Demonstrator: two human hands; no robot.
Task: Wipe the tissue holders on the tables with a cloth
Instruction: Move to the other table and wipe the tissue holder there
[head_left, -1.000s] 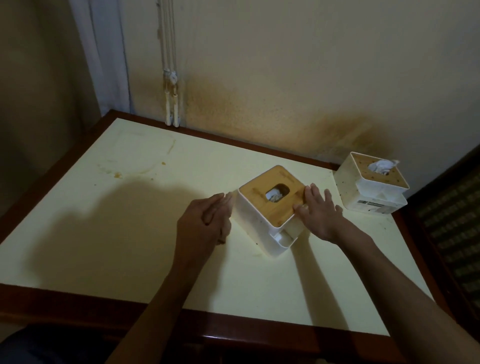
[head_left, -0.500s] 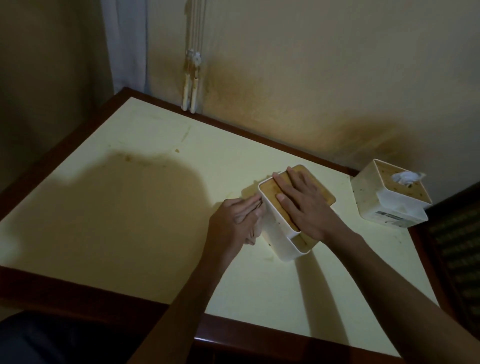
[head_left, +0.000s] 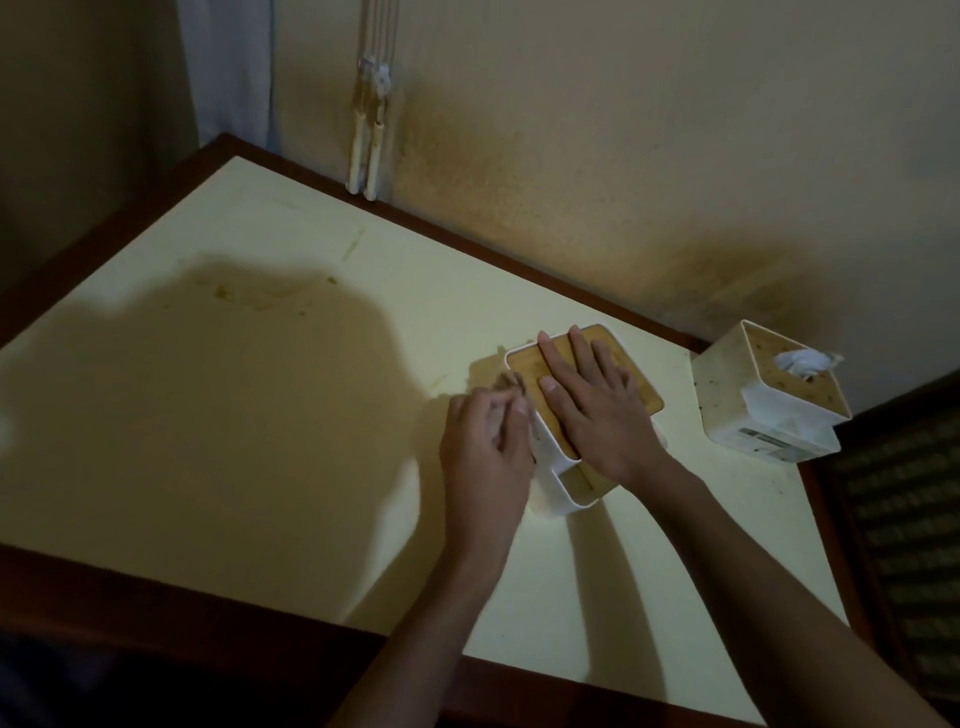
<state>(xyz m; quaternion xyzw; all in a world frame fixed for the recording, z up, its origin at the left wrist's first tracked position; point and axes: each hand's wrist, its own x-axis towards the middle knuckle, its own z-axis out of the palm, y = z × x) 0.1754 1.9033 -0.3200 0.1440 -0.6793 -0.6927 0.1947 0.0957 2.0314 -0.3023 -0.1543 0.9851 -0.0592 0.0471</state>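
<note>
Right hand (head_left: 592, 410) lies flat on holder (head_left: 545, 452) lid, fingers spread, pinning it. Left hand (head_left: 483, 447) presses its near-left wall, fingers curled together; I can't tell if they pinch a cloth. I judge the wipe runs along that wall.

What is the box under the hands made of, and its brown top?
Near tissue holder: its body looks like smooth white plastic, with thin walls and rounded corners. Its lid looks like wood or bamboo, tan and matte; grain is too dim to confirm. The right hand rests flat on it.

At centre right of the frame, the right hand (head_left: 597, 410) presses flat on a white plastic tissue holder with a wooden lid (head_left: 558, 470); the left hand (head_left: 483, 452) touches its side on the cream table (head_left: 260, 415).
</note>
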